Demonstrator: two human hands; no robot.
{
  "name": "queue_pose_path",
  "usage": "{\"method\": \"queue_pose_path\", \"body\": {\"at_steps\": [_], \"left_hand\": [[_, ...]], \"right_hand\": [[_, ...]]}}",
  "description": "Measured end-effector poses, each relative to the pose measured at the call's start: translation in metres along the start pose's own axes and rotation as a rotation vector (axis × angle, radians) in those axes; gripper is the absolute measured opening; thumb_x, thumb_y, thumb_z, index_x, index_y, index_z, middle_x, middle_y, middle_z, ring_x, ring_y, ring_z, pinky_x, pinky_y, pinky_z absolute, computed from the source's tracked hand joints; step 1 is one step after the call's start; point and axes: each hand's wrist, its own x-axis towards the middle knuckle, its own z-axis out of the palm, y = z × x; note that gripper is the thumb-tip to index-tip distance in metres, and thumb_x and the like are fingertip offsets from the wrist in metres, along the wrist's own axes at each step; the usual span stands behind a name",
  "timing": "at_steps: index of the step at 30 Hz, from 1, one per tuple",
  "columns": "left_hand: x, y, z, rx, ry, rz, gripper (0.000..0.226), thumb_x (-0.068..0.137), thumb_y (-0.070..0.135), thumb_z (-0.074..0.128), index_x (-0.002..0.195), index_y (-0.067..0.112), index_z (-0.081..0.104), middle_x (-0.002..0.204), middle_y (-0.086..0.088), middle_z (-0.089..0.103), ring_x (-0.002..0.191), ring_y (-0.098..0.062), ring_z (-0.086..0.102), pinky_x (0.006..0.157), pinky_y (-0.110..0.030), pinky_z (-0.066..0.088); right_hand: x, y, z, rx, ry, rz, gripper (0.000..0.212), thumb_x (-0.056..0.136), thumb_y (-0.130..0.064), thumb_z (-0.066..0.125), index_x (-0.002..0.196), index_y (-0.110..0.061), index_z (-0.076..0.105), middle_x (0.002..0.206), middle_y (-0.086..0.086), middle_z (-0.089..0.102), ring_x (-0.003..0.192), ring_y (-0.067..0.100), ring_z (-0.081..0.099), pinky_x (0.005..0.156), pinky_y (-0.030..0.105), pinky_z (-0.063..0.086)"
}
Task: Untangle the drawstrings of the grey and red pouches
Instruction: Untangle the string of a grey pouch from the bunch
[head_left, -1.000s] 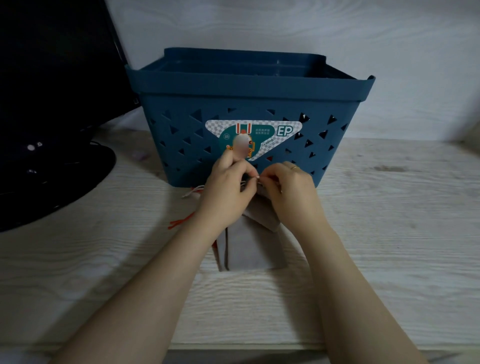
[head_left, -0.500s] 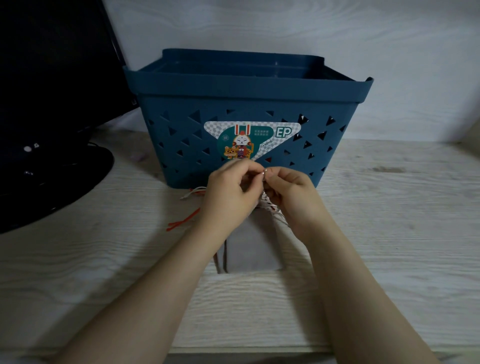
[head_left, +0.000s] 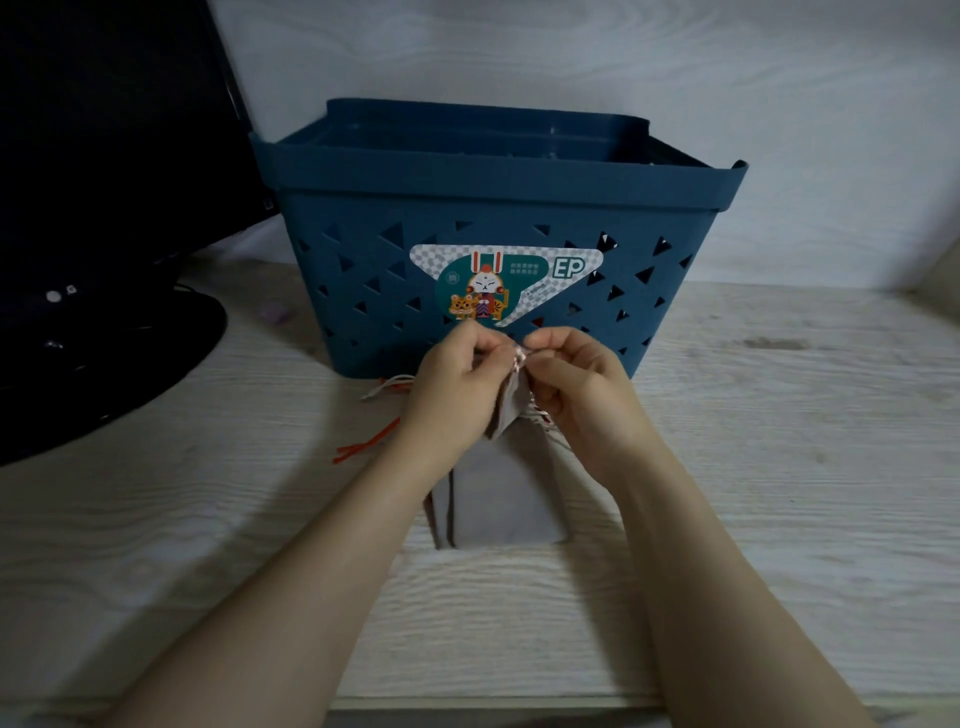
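A grey pouch lies flat on the wooden table, its upper part lifted between my hands. My left hand and my right hand meet just in front of the blue basket, both pinching the twisted red and white drawstrings at the pouch's mouth. A loose red drawstring end trails on the table to the left of my left wrist, and a pale cord end lies above it. The red pouch itself is hidden under my hands and the grey pouch.
A dark blue perforated plastic basket with a printed label stands right behind my hands, against a pale wall. A black monitor and its round base fill the left side. The table's front edge runs below my forearms.
My hands have stayed together at the knot; the grey pouch's top has been pulled up between them. The red cord end on the left barely moved.
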Motion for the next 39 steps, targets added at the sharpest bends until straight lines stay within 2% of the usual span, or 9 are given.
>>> {"method": "queue_pose_path", "body": {"at_steps": [2, 5, 8, 13, 17, 22, 26, 33, 39], "left_hand": [[0.000, 0.007, 0.002, -0.399, -0.039, -0.254, 0.025, 0.089, 0.003, 0.048, 0.066, 0.011, 0.054, 0.060, 0.002, 0.063, 0.061, -0.010, 0.061, 0.070, -0.030, 0.047], [-0.001, 0.013, 0.002, -0.608, -0.057, -0.354, 0.031, 0.089, -0.006, 0.034, 0.063, 0.007, 0.045, 0.057, -0.005, 0.058, 0.053, -0.013, 0.056, 0.061, -0.027, 0.044], [-0.002, 0.015, 0.002, -0.656, -0.088, -0.350, 0.030, 0.091, -0.005, 0.031, 0.065, 0.006, 0.043, 0.067, -0.012, 0.052, 0.061, -0.018, 0.052, 0.065, -0.029, 0.045], [-0.001, 0.011, 0.001, -0.662, -0.122, -0.331, 0.033, 0.091, -0.004, 0.030, 0.064, 0.005, 0.044, 0.058, -0.008, 0.064, 0.056, -0.015, 0.062, 0.057, -0.021, 0.052], [0.002, 0.002, -0.001, -0.433, -0.104, -0.287, 0.030, 0.086, 0.007, 0.046, 0.058, 0.016, 0.054, 0.072, -0.011, 0.061, 0.070, -0.021, 0.056, 0.069, -0.030, 0.043], [0.002, 0.001, -0.005, -0.048, -0.082, -0.030, 0.018, 0.092, 0.012, 0.051, 0.075, 0.016, 0.055, 0.085, -0.012, 0.062, 0.080, -0.018, 0.055, 0.077, -0.034, 0.043], [0.002, 0.006, -0.009, -0.035, -0.006, 0.184, 0.017, 0.090, 0.012, 0.056, 0.083, 0.026, 0.050, 0.082, 0.007, 0.055, 0.077, 0.002, 0.052, 0.075, -0.016, 0.042], [0.007, 0.045, -0.016, -0.086, -0.080, 0.439, 0.026, 0.077, 0.035, 0.060, 0.097, 0.036, 0.042, 0.097, 0.012, 0.056, 0.092, 0.000, 0.058, 0.081, -0.020, 0.047], [0.040, 0.086, -0.020, 0.145, 0.037, 0.622, 0.014, 0.084, 0.003, 0.057, 0.088, 0.015, 0.061, 0.094, 0.013, 0.056, 0.092, 0.002, 0.055, 0.084, -0.012, 0.041]], "right_hand": [[-0.001, -0.003, -0.001, -0.027, -0.012, -0.035, 0.019, 0.087, 0.011, 0.049, 0.080, -0.005, 0.057, 0.057, 0.000, 0.054, 0.046, 0.002, 0.047, 0.046, 0.011, 0.037], [-0.001, -0.004, -0.001, -0.142, -0.010, -0.101, 0.018, 0.084, 0.009, 0.058, 0.073, -0.005, 0.061, 0.053, -0.002, 0.053, 0.049, 0.006, 0.048, 0.051, 0.013, 0.040], [0.000, -0.001, 0.001, -0.261, 0.041, -0.161, 0.017, 0.081, 0.002, 0.066, 0.069, -0.011, 0.066, 0.057, 0.002, 0.057, 0.059, 0.018, 0.049, 0.058, 0.024, 0.044], [0.001, 0.003, 0.007, -0.451, 0.113, -0.245, 0.022, 0.081, -0.005, 0.069, 0.066, -0.021, 0.065, 0.058, -0.003, 0.062, 0.053, 0.007, 0.052, 0.054, 0.024, 0.046], [0.005, 0.007, 0.003, -0.503, 0.173, -0.236, 0.017, 0.081, -0.012, 0.070, 0.069, -0.024, 0.068, 0.067, 0.007, 0.068, 0.061, 0.018, 0.055, 0.061, 0.039, 0.051], [0.007, 0.003, -0.001, -0.571, 0.131, -0.183, 0.019, 0.085, -0.016, 0.066, 0.104, -0.017, 0.070, 0.076, 0.004, 0.070, 0.070, 0.015, 0.062, 0.068, 0.030, 0.051], [0.004, -0.010, 0.004, -0.646, 0.066, -0.176, 0.013, 0.088, -0.022, 0.062, 0.085, -0.012, 0.072, 0.075, 0.006, 0.071, 0.072, 0.021, 0.065, 0.075, 0.041, 0.054], [0.011, -0.077, 0.005, -0.711, 0.213, -0.315, 0.028, 0.086, -0.032, 0.063, 0.070, -0.009, 0.062, 0.056, -0.003, 0.056, 0.051, 0.008, 0.046, 0.053, 0.025, 0.037], [0.018, -0.128, 0.004, -0.715, 0.202, -0.471, 0.014, 0.090, -0.028, 0.058, 0.095, -0.016, 0.063, 0.077, -0.003, 0.060, 0.068, 0.007, 0.054, 0.062, 0.024, 0.044]]}}
